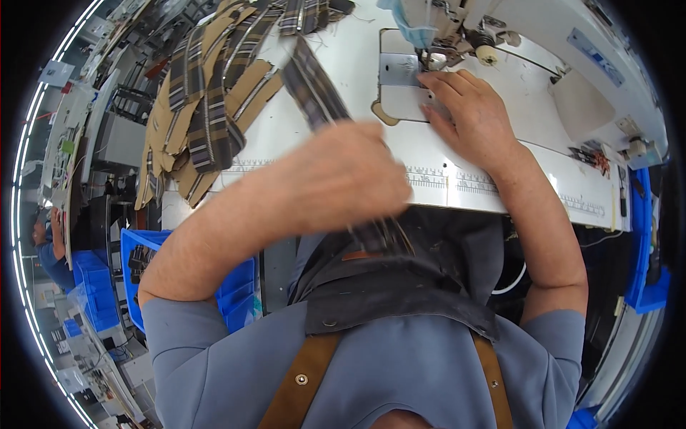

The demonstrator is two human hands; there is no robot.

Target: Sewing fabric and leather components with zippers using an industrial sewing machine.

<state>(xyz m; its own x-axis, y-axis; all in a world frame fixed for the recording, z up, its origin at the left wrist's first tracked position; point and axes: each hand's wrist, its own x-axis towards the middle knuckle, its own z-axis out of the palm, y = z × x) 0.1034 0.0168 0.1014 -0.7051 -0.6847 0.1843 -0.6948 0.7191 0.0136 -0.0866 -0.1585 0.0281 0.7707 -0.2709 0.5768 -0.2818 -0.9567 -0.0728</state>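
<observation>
My left hand (pixel 350 171), blurred by motion, is closed round a dark plaid fabric strip (pixel 314 86) above the table's front edge. One end of the strip reaches up and away over the white tabletop; the other hangs below my fist over my apron. My right hand (pixel 471 118) lies on the sewing machine's bed, fingers stretched toward the needle area, with the thumb a little apart. Its fingertips are at the metal needle plate (pixel 399 69), just right of the presser foot (pixel 423 61). No cloth shows under that hand.
At the left of the table lies a heap of plaid and tan strips with zippers (pixel 214 93), partly hanging over the edge. A ruler strip (pixel 429 176) runs along the front. Blue bins (pixel 132 247) stand below on both sides. Small tools (pixel 593 159) lie at the right.
</observation>
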